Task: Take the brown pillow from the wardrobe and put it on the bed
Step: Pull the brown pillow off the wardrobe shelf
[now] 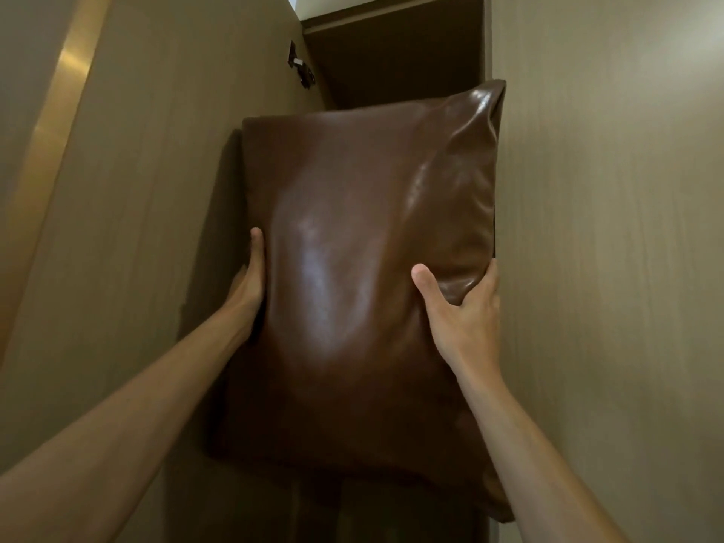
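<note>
- Brown pillow (352, 276), a glossy, leather-look rectangular cushion standing on its short end, is held up between both hands in front of the open wardrobe.
- Left hand (248, 284) is pressed flat against the pillow's left edge, thumb lying along the front face and pointing up; its other fingers are hidden behind the cushion, so how far they curl cannot be told.
- Right hand (462, 307) clamps the pillow's right edge, thumb spread wide across the front face and the fingers wrapped round the side, denting the shiny cover just above the thumb.
- Between the two hands the pillow's front bulges toward the camera with a pale sheen; above the hands it rises to a puckered top right corner, and below them it hangs down past both wrists.
- Both bare forearms reach up and inward from the lower corners.
- Just beyond the left hand stands the open beige wood-grain wardrobe door (164, 190), with a dark metal hinge (301, 68) above the hand near the door's inner edge.
- Right beside the right hand is a beige wood-grain wardrobe panel (611, 229), the pillow's right edge touching or nearly touching it.
- Above the pillow is the dark brown wardrobe interior (395, 60).
</note>
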`<state>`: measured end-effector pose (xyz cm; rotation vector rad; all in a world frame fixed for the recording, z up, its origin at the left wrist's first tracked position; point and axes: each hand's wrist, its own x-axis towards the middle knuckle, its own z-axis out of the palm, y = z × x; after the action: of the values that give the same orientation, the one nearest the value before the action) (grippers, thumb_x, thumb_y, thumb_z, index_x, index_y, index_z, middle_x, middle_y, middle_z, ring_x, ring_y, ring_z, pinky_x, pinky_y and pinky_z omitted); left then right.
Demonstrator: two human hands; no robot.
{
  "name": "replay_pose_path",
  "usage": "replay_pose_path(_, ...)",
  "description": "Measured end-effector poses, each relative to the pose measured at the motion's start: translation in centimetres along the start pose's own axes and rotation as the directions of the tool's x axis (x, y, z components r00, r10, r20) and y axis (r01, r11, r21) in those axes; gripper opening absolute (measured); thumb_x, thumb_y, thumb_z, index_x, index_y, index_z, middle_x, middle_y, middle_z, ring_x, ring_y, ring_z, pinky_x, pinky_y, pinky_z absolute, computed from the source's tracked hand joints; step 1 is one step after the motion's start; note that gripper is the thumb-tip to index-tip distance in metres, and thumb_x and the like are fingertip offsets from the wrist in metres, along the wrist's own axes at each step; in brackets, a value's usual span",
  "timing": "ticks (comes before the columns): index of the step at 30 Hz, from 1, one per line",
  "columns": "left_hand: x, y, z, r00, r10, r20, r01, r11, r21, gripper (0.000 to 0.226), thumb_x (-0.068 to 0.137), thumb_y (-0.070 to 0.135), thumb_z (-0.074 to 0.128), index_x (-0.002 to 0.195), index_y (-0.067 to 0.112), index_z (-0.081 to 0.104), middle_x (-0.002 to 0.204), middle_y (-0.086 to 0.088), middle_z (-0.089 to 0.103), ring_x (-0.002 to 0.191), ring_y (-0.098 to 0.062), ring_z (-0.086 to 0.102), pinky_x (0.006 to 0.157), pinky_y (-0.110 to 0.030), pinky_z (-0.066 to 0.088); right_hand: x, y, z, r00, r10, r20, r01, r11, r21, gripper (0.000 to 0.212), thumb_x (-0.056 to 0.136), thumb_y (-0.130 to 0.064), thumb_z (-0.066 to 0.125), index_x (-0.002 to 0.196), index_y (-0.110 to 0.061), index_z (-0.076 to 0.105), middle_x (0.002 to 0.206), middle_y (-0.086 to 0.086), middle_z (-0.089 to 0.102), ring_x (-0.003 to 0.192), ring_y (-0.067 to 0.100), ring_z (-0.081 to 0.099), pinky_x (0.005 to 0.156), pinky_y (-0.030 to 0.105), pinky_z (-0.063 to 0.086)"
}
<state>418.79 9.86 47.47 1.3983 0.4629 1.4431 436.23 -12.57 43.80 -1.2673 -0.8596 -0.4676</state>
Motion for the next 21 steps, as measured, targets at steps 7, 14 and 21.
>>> replay_pose_path(7, -6.1, 2.7, 1.2, 0.995, 0.090, -0.048, -0.083, 0.989, 0.124, 0.165, 0.022, 0.113, 0.042, 0.164, 0.030, 0.031, 0.163, -0.009, 0.047, 0.144, -0.034, 0.050, 0.120, -0.053, 0.039, 0.3, 1.5, -3.4, 0.999, -0.034, 0.038, 0.028, 0.987, 0.158, 0.131, 0.062, -0.092, 0.060, 0.167, -0.026, 0.014, 0.163, 0.012, 0.039, 0.150, 0.035, 0.038, 0.119, 0.051, 0.034)
replay_pose_path(14, -15.6, 4.2, 1.4, 0.954, 0.238, -0.184, -0.181, 0.943, 0.278, 0.145, 0.037, 0.111, 0.043, 0.154, 0.027, 0.048, 0.144, -0.002, 0.064, 0.124, -0.020, 0.065, 0.110, -0.041, 0.049, -0.9, 3.2, -6.4, 0.983, -0.062, 0.171, -0.005, 0.932, 0.362, 0.126, 0.059, -0.092, 0.062, 0.164, -0.034, 0.022, 0.160, -0.001, 0.044, 0.147, 0.025, 0.044, 0.118, 0.054, 0.040)
replay_pose_path(21, -25.2, 4.7, -1.8, 0.853, 0.321, -0.410, -0.150, 0.906, 0.396, 0.137, 0.037, 0.111, 0.044, 0.146, 0.031, 0.057, 0.133, -0.001, 0.072, 0.118, -0.020, 0.069, 0.109, -0.047, 0.051, -4.7, 3.0, -6.3, 0.914, -0.081, 0.397, -0.131, 0.869, 0.478, 0.128, 0.053, -0.096, 0.060, 0.162, -0.042, 0.020, 0.157, -0.001, 0.047, 0.141, 0.030, 0.049, 0.115, 0.056, 0.043)
